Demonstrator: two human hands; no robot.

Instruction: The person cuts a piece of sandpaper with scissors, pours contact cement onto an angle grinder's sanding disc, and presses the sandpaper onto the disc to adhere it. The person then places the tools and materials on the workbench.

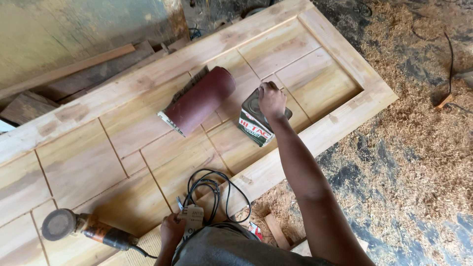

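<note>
The right hand gripped the top of a rectangular green-and-white metal tin, contents hidden, on the panelled wooden door; the left hand clasped a pale plug block.

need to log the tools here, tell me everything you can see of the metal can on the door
The metal can is a squarish tin with a green, white and red printed side and a grey top bearing a round lid. It stands slightly tilted to the camera on the pale wooden panelled door, beside a dark red roll of sandpaper. The right hand rests on its top, over the lid, so whether it is sealed cannot be told.
</note>
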